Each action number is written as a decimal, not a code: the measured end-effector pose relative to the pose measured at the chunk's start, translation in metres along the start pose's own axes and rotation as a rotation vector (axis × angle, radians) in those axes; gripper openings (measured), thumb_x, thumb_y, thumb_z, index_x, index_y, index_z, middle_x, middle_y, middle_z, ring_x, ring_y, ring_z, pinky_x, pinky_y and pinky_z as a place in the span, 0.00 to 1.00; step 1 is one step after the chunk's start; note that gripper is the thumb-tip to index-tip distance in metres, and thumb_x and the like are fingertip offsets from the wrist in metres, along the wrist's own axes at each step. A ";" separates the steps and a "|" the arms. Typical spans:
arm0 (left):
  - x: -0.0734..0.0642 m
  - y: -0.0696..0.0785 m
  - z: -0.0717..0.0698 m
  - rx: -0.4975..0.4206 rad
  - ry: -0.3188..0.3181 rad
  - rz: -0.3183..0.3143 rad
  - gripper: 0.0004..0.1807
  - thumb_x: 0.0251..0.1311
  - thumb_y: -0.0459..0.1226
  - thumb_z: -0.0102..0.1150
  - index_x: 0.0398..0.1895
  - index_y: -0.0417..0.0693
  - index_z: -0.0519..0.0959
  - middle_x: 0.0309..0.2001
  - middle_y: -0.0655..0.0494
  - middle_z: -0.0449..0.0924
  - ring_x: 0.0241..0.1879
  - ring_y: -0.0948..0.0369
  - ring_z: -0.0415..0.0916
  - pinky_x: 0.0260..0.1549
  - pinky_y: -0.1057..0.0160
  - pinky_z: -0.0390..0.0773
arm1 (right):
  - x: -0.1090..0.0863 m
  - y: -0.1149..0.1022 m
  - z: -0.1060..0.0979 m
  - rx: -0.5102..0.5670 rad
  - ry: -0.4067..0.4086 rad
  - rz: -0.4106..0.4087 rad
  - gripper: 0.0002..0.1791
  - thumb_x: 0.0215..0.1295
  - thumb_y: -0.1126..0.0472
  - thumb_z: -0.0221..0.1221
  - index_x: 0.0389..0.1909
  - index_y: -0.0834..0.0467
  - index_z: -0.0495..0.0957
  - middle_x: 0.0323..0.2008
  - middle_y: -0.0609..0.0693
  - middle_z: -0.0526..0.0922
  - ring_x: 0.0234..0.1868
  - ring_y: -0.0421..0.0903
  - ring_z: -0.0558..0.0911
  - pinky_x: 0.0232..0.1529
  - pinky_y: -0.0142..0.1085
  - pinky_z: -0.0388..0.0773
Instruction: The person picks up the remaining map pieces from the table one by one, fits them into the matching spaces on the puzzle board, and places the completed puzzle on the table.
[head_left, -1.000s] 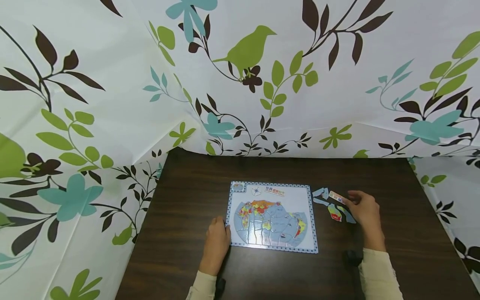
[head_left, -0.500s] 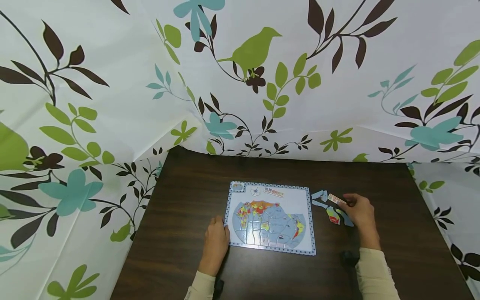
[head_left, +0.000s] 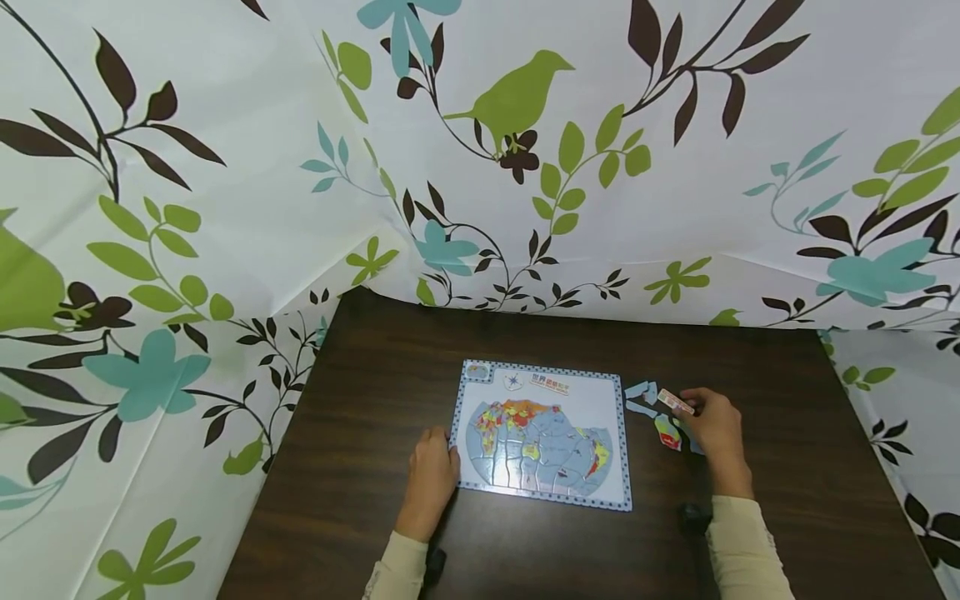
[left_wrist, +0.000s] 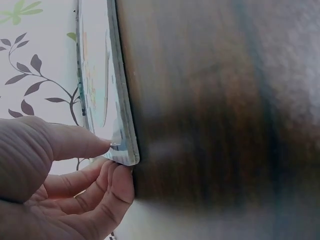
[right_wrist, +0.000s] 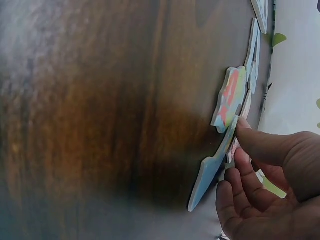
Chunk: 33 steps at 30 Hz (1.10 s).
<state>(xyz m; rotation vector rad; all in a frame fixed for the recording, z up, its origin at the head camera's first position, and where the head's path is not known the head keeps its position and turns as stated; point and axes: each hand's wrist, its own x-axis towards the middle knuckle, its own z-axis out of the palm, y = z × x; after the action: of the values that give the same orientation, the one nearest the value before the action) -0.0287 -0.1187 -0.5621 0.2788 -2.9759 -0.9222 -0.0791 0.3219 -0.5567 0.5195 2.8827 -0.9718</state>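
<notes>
A world map jigsaw puzzle [head_left: 540, 387] lies on the table, its oval map partly filled with pieces. My left hand [head_left: 433, 467] grips its lower left corner, the thumb [left_wrist: 85, 142] on top and curled fingers at the edge in the left wrist view. To the right of the board, my right hand [head_left: 714, 429] pinches a small white strip-shaped piece [head_left: 675, 402] with red print between thumb and fingers. Beside it in the right wrist view lie a blue puzzle piece [right_wrist: 205, 180] and a yellow-and-red puzzle piece [right_wrist: 231, 97]. The fingers partly hide the strip.
More loose blue pieces [head_left: 641, 389] lie close to the board's right edge. The dark wooden table [head_left: 390, 350] is bordered by a white leaf-patterned sheet [head_left: 480, 208] at the back and sides. Dark wrist devices [head_left: 693, 517] sit under both forearms.
My right hand has shifted slightly left, and more of the white strip's right end shows. My left hand keeps its hold on the board. The head view has tilted a little.
</notes>
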 end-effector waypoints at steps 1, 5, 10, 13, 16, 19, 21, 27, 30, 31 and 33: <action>0.000 0.000 0.000 -0.003 -0.004 -0.002 0.08 0.64 0.27 0.71 0.42 0.32 0.82 0.38 0.41 0.82 0.38 0.47 0.85 0.36 0.48 0.88 | 0.000 0.000 0.000 -0.002 0.002 -0.006 0.19 0.70 0.66 0.66 0.58 0.71 0.81 0.49 0.71 0.86 0.47 0.65 0.82 0.46 0.57 0.74; 0.002 -0.001 -0.001 -0.020 0.000 0.008 0.07 0.63 0.26 0.70 0.40 0.32 0.83 0.37 0.41 0.82 0.35 0.49 0.84 0.34 0.48 0.88 | 0.001 0.001 0.000 -0.012 0.001 -0.025 0.19 0.71 0.65 0.66 0.58 0.71 0.80 0.48 0.70 0.85 0.46 0.64 0.83 0.39 0.47 0.74; 0.006 -0.006 -0.003 -0.062 0.003 0.008 0.08 0.59 0.26 0.73 0.39 0.33 0.84 0.34 0.44 0.84 0.32 0.53 0.82 0.33 0.51 0.87 | 0.002 0.001 0.000 -0.019 0.005 -0.029 0.19 0.70 0.66 0.66 0.57 0.71 0.81 0.48 0.70 0.86 0.45 0.63 0.84 0.37 0.42 0.72; 0.009 -0.010 -0.005 -0.103 -0.012 -0.015 0.08 0.57 0.28 0.74 0.39 0.36 0.85 0.32 0.48 0.85 0.30 0.57 0.82 0.33 0.53 0.85 | 0.002 0.000 0.000 -0.018 0.010 -0.020 0.18 0.70 0.66 0.66 0.55 0.71 0.82 0.47 0.70 0.85 0.45 0.63 0.83 0.37 0.43 0.72; 0.011 -0.012 -0.008 -0.132 -0.035 -0.033 0.09 0.56 0.28 0.74 0.39 0.37 0.85 0.31 0.50 0.85 0.30 0.59 0.82 0.33 0.54 0.83 | 0.002 -0.001 0.001 -0.015 0.011 -0.006 0.17 0.69 0.66 0.66 0.55 0.71 0.82 0.47 0.70 0.85 0.44 0.63 0.82 0.38 0.45 0.71; 0.011 -0.014 -0.009 -0.138 -0.053 -0.038 0.08 0.57 0.29 0.74 0.39 0.38 0.86 0.31 0.50 0.85 0.30 0.59 0.82 0.34 0.54 0.83 | 0.000 -0.003 0.002 -0.013 0.018 0.013 0.16 0.70 0.66 0.65 0.54 0.70 0.81 0.47 0.70 0.84 0.44 0.63 0.80 0.40 0.46 0.70; 0.011 -0.014 -0.010 -0.140 -0.051 -0.035 0.08 0.57 0.28 0.74 0.39 0.37 0.86 0.31 0.50 0.85 0.30 0.59 0.82 0.34 0.54 0.83 | -0.002 -0.005 0.003 -0.007 0.019 0.026 0.14 0.71 0.66 0.63 0.54 0.69 0.81 0.47 0.70 0.83 0.44 0.62 0.79 0.40 0.47 0.69; 0.010 -0.013 -0.013 -0.131 -0.062 -0.052 0.07 0.58 0.28 0.73 0.39 0.37 0.85 0.32 0.49 0.84 0.31 0.58 0.81 0.35 0.53 0.83 | -0.006 -0.009 0.003 0.016 0.012 0.074 0.12 0.78 0.63 0.58 0.53 0.67 0.80 0.48 0.68 0.84 0.45 0.62 0.79 0.40 0.47 0.69; 0.011 -0.012 -0.012 -0.128 -0.081 -0.066 0.07 0.59 0.29 0.73 0.40 0.37 0.85 0.32 0.50 0.84 0.31 0.58 0.80 0.35 0.54 0.83 | -0.006 -0.011 0.000 0.020 0.033 0.057 0.11 0.78 0.63 0.58 0.52 0.66 0.80 0.47 0.67 0.85 0.47 0.63 0.80 0.43 0.50 0.69; 0.011 -0.012 -0.011 -0.127 -0.085 -0.069 0.08 0.60 0.29 0.73 0.40 0.37 0.85 0.33 0.50 0.84 0.31 0.58 0.80 0.35 0.54 0.82 | -0.006 -0.013 -0.002 0.022 0.036 0.051 0.11 0.78 0.63 0.58 0.52 0.66 0.80 0.47 0.67 0.85 0.47 0.62 0.79 0.44 0.51 0.69; 0.012 -0.012 -0.010 -0.128 -0.086 -0.074 0.08 0.59 0.29 0.73 0.40 0.37 0.85 0.33 0.50 0.83 0.32 0.58 0.79 0.35 0.53 0.81 | -0.005 -0.017 -0.005 0.020 0.039 0.027 0.11 0.79 0.62 0.59 0.52 0.66 0.81 0.47 0.67 0.85 0.47 0.62 0.80 0.45 0.51 0.69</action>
<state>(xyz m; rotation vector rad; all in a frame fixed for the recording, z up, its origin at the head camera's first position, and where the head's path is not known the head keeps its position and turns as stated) -0.0375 -0.1355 -0.5613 0.3569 -2.9849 -1.1553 -0.0802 0.3104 -0.5424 0.5829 2.8951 -0.9985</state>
